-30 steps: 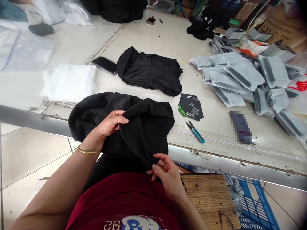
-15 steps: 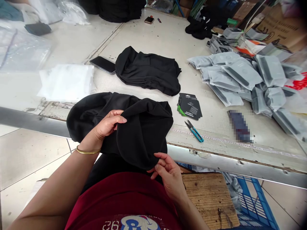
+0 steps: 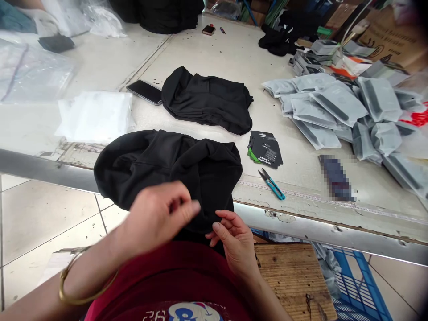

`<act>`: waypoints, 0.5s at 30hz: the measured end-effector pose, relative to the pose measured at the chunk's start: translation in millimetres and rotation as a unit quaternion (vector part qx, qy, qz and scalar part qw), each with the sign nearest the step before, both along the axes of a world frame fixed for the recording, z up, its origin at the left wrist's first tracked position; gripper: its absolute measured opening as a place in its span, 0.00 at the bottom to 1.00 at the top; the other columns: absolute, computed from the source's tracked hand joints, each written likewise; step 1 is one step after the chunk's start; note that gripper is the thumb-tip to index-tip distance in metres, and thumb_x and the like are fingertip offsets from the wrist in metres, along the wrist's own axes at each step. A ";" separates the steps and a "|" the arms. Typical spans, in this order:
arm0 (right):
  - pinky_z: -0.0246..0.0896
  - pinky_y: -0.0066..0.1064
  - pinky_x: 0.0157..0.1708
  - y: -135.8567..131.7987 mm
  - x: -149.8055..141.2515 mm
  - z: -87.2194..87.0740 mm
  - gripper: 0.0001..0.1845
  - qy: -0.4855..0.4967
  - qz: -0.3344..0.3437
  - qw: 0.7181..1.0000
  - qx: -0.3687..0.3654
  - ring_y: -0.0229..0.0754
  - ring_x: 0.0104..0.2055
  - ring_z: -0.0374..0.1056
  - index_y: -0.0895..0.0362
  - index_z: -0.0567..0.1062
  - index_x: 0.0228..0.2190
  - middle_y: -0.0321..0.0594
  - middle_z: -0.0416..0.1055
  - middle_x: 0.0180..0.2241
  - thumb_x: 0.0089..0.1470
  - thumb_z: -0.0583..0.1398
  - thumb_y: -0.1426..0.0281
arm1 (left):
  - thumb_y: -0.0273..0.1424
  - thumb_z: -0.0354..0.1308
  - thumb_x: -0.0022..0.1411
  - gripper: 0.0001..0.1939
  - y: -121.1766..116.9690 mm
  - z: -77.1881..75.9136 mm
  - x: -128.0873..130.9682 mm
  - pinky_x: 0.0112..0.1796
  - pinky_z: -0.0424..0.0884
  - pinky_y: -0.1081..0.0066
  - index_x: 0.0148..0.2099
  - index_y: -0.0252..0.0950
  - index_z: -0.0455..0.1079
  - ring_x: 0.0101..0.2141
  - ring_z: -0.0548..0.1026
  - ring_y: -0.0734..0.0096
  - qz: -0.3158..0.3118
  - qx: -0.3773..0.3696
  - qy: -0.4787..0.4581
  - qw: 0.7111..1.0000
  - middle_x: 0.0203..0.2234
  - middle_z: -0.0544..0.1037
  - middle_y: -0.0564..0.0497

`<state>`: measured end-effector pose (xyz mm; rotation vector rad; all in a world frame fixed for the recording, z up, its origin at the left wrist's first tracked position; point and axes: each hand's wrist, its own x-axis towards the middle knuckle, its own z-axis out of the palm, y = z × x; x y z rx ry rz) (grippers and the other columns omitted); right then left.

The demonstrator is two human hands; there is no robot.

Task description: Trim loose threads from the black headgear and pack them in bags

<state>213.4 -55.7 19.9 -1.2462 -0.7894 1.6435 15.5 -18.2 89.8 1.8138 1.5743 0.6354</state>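
Note:
A black fabric piece (image 3: 160, 165) hangs over the table's near edge into my lap. My right hand (image 3: 234, 236) pinches its lower hem just below the table edge. My left hand (image 3: 163, 214), smeared by motion, hovers in front of the cloth a little left of the right hand, fingers curled together; I cannot see anything in them. A gold bangle sits on my left wrist.
A second pile of black fabric (image 3: 209, 100) lies further back, a phone (image 3: 145, 91) to its left. Black header cards (image 3: 265, 149) and blue thread snips (image 3: 272, 183) lie right of my cloth. Grey packed pouches (image 3: 341, 111) cover the right side. White plastic bags (image 3: 95, 116) lie left.
My left hand has let go of the cloth's upper fold and dropped toward me, near the right hand. The fold has sagged flat. The right hand keeps its pinch on the hem.

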 end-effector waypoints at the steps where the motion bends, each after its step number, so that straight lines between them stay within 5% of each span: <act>1: 0.62 0.23 0.19 0.4 0.1 0.8 0.16 -0.003 -0.003 1.000 0.003 0.34 0.21 0.69 0.55 0.72 0.37 0.29 0.69 0.21 0.46 0.66 0.65 | 0.38 0.57 0.56 0.08 -12.4 -0.1 5.1 0.23 0.58 0.75 0.28 0.40 0.70 0.21 0.67 0.75 -0.094 -0.081 -0.035 0.992 0.19 0.71 0.55; 3: 0.62 0.23 0.19 1.0 0.0 3.1 0.15 -0.015 -0.006 1.000 0.009 0.34 0.20 0.68 0.55 0.72 0.37 0.30 0.69 0.21 0.46 0.65 0.65 | 0.40 0.56 0.57 0.10 -31.3 -6.7 16.4 0.23 0.59 0.75 0.31 0.40 0.72 0.22 0.69 0.73 -0.213 -0.226 -0.101 0.945 0.21 0.73 0.55; 4: 0.62 0.23 0.19 1.2 -0.2 4.4 0.15 -0.021 -0.004 1.000 0.012 0.33 0.20 0.67 0.55 0.71 0.37 0.31 0.70 0.20 0.47 0.65 0.65 | 0.42 0.56 0.58 0.12 -37.3 -12.0 22.1 0.24 0.61 0.74 0.35 0.41 0.73 0.24 0.70 0.72 -0.219 -0.267 -0.134 0.929 0.24 0.74 0.55; 7: 0.61 0.23 0.19 0.5 -1.2 7.6 0.14 -0.051 0.001 0.998 0.028 0.32 0.19 0.65 0.55 0.72 0.37 0.30 0.69 0.19 0.48 0.64 0.64 | 0.46 0.53 0.58 0.17 -43.3 -28.6 36.0 0.29 0.65 0.72 0.41 0.39 0.71 0.30 0.71 0.67 -0.087 -0.276 -0.248 0.925 0.30 0.75 0.51; 10: 0.60 0.24 0.18 -1.6 -0.7 8.1 0.10 -0.159 0.019 0.983 0.093 0.32 0.19 0.62 0.54 0.73 0.35 0.31 0.67 0.20 0.50 0.63 0.65 | 0.46 0.51 0.60 0.18 -42.0 -39.4 42.2 0.32 0.68 0.69 0.30 0.37 0.70 0.30 0.72 0.65 0.092 -0.237 -0.330 0.909 0.26 0.74 0.50; 15: 0.63 0.27 0.25 -2.5 3.0 8.0 0.10 -0.358 0.001 0.875 0.326 0.35 0.27 0.64 0.53 0.74 0.37 0.36 0.68 0.28 0.50 0.62 0.73 | 0.46 0.54 0.59 0.17 -46.2 -51.0 43.2 0.37 0.72 0.66 0.33 0.36 0.71 0.31 0.74 0.65 0.193 -0.254 -0.439 0.840 0.29 0.76 0.49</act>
